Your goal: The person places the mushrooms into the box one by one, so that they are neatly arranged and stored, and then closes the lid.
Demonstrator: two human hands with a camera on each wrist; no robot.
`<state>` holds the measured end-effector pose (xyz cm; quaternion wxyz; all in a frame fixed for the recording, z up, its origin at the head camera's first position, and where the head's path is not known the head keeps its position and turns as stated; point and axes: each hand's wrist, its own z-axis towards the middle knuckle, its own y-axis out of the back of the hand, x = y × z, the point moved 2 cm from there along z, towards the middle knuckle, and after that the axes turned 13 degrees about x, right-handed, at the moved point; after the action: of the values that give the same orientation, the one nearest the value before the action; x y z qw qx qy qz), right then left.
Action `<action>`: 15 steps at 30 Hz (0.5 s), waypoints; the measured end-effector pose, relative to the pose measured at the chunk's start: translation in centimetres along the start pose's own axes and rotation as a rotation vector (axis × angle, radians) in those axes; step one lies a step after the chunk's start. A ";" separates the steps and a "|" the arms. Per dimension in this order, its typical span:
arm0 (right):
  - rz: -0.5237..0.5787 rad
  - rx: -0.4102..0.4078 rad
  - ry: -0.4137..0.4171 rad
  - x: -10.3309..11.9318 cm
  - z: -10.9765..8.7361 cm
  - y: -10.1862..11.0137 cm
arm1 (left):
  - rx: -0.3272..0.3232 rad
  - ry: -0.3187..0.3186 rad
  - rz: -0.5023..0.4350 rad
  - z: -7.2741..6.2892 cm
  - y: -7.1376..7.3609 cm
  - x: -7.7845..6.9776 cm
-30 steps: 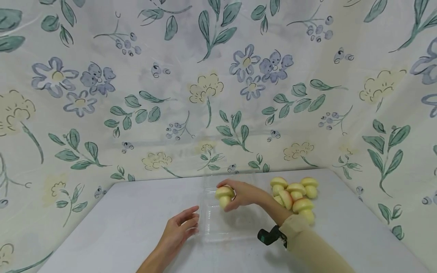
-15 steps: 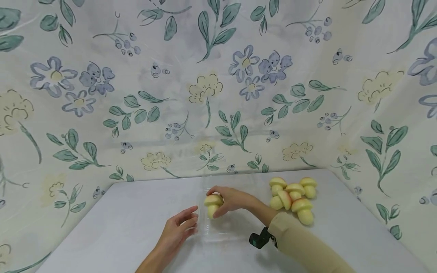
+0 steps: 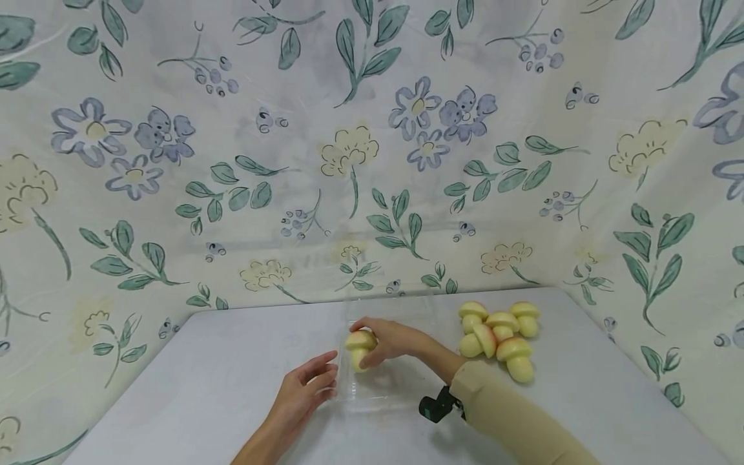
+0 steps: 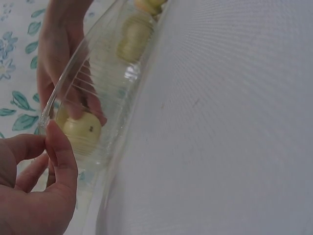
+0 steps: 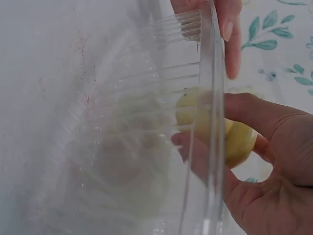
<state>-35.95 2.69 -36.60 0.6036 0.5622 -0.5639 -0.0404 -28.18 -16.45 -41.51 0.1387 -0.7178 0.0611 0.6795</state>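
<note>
My right hand [image 3: 392,340] grips a pale yellow toy mushroom [image 3: 359,341] with a domed cap, thumb on the near side and fingers behind. It is at the left end of a clear plastic box [image 3: 380,403]. In the left wrist view, the mushroom [image 4: 84,131] shows through the box wall, stem end toward the camera. In the right wrist view, part of it [image 5: 238,144] shows above the rim. My left hand [image 3: 305,391] stays just outside the box's left side, fingers loosely bent, fingertips right at the rim.
Several more toy mushrooms [image 3: 514,349] lie bunched on the white table [image 3: 232,361], right of the box. A floral cloth [image 3: 372,194] hangs behind the table. A small black camera [image 3: 437,405] sits at my right wrist, close to the box's front right.
My right hand has carried the mushroom left and slightly nearer, toward the box's left end; over the last half second it barely shifted. The left hand has stayed in place.
</note>
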 end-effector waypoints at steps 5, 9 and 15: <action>0.026 -0.011 0.002 0.5 0.0 -0.4 | -0.012 0.008 0.006 0.0 0.1 0.1; 0.030 -0.027 -0.015 0.7 0.2 -0.6 | -0.019 0.010 0.004 0.0 0.1 0.1; 0.021 -0.052 -0.037 0.9 0.2 -0.6 | -0.020 0.008 0.003 0.0 0.0 0.0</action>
<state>-35.42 1.79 -36.53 0.6079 0.5394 -0.5796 -0.0592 -28.17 -16.50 -41.48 0.1304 -0.7216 0.0561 0.6776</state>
